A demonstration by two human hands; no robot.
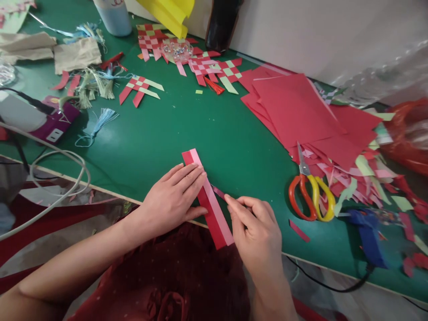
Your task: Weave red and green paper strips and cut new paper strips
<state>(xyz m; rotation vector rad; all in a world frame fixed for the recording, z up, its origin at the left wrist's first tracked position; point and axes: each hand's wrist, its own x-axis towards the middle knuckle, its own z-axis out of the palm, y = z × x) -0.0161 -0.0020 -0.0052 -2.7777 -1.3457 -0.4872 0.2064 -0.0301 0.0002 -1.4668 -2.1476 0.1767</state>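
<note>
A folded paper strip (214,209), red on one side and pink on the other, lies slanted near the table's front edge, its lower end past the edge. My left hand (175,191) rests flat across its upper part, fingers stretched out and thumb at the red side. My right hand (256,223) is closed in a pinch on a slim purple craft knife (219,192), whose thin grey tip reaches the strip's pink edge. Most of the handle is hidden in the fingers. Scissors (309,191) with red and yellow handles lie to the right.
A pile of red paper sheets (294,104) covers the back right, with paper scraps (357,178) beside it. A blue glue gun (368,236) lies at right. Woven paper pieces (138,87), tassels (98,125), a bottle (115,18) and a purple power strip (60,118) are farther left.
</note>
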